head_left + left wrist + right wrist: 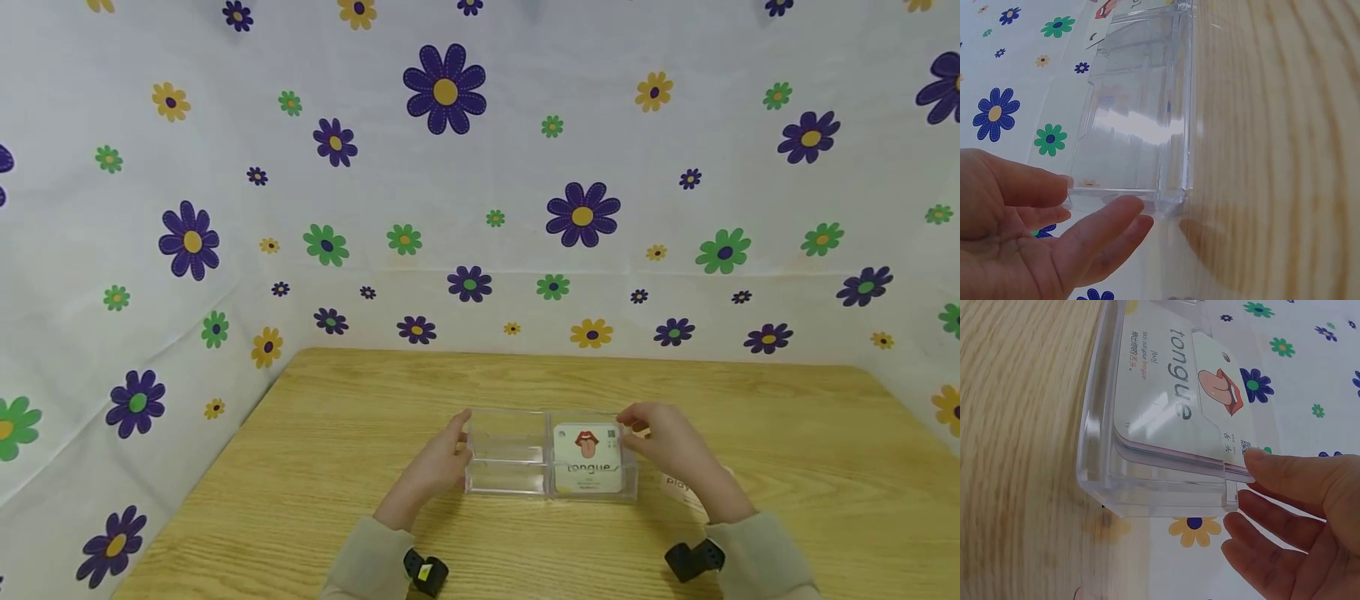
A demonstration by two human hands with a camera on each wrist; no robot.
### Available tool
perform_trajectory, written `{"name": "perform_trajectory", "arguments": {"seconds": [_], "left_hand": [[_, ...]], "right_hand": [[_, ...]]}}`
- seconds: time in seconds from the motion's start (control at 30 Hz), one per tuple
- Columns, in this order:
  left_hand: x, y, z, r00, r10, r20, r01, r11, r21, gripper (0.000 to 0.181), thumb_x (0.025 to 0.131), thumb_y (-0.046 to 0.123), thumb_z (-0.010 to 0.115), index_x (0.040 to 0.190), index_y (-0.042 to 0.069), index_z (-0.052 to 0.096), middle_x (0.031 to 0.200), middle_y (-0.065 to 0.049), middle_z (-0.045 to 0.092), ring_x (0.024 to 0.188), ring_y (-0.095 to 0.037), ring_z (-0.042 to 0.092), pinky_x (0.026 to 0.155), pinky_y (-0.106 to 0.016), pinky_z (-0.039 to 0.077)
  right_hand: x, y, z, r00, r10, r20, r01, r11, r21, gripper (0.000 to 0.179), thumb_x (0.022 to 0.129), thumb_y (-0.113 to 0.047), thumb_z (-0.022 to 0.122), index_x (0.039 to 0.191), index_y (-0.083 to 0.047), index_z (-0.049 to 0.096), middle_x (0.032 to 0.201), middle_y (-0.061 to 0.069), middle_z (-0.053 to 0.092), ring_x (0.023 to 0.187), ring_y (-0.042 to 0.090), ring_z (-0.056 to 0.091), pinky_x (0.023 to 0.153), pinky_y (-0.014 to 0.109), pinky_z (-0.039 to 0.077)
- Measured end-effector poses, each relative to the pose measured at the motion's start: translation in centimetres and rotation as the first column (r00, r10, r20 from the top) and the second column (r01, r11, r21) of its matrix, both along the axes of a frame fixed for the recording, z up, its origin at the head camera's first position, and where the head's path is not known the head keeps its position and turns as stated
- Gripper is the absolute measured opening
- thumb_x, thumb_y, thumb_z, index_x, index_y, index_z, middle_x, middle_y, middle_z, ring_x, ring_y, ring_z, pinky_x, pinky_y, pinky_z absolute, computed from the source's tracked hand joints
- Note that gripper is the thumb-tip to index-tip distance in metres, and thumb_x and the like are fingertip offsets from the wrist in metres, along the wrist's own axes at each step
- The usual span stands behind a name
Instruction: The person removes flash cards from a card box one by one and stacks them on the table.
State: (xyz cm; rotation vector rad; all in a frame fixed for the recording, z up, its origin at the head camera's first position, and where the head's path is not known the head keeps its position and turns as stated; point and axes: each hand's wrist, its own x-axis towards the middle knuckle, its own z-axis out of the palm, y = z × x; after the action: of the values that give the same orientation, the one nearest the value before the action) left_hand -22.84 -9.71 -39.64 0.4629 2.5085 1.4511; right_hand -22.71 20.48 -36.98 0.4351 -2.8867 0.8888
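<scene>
A clear plastic box [507, 460] with two compartments stands on the table, its left compartment empty. In the right one leans a stack of flashcards [1160, 375]; the front card reads "tongue" and shows a mouth with the tongue out. My left hand [441, 461] is at the box's left end. In the left wrist view, its thumb and a finger pinch the rear corner while other fingers touch the end wall. My right hand [663, 439] is at the stack's upper right corner, the thumb on the card edges and a finger just behind.
Another card [678, 490], reading "play", lies on the wooden table [360, 408], partly hidden under my right forearm. A white cloth [510, 150] with printed flowers hangs behind the table and along both sides. A black wrist camera [427, 572] sits at my left cuff.
</scene>
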Motion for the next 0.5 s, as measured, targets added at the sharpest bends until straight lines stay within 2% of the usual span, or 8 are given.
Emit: {"name": "perform_trajectory", "arguments": {"seconds": [0.37, 0.5], "left_hand": [[0.05, 0.08, 0.17, 1.000, 0.015, -0.001, -0.015, 1.000, -0.016, 0.054, 0.090, -0.004, 0.038, 0.138, -0.005, 0.013, 0.123, -0.036, 0.033, 0.089, -0.032, 0.051, 0.061, -0.036, 0.051], [0.12, 0.01, 0.16, 1.000, 0.013, 0.015, -0.012, 1.000, -0.006, 0.054, 0.090, -0.004, 0.038, 0.138, -0.004, 0.013, 0.124, -0.036, 0.032, 0.092, -0.034, 0.050, 0.063, -0.037, 0.051]], "right_hand": [[0.02, -0.44, -0.31, 0.998, -0.022, -0.061, 0.023, 0.999, 0.026, 0.016, 0.079, -0.008, 0.065, 0.093, -0.001, 0.064, 0.089, 0.008, 0.062, 0.083, 0.025, 0.057, 0.073, 0.042, 0.046], [-0.03, -0.55, -0.53, 0.997, -0.032, -0.072, 0.034, 0.999, 0.028, 0.014, 0.078, -0.009, 0.066, 0.091, -0.002, 0.064, 0.086, 0.007, 0.062, 0.081, 0.023, 0.056, 0.072, 0.042, 0.046]]}}
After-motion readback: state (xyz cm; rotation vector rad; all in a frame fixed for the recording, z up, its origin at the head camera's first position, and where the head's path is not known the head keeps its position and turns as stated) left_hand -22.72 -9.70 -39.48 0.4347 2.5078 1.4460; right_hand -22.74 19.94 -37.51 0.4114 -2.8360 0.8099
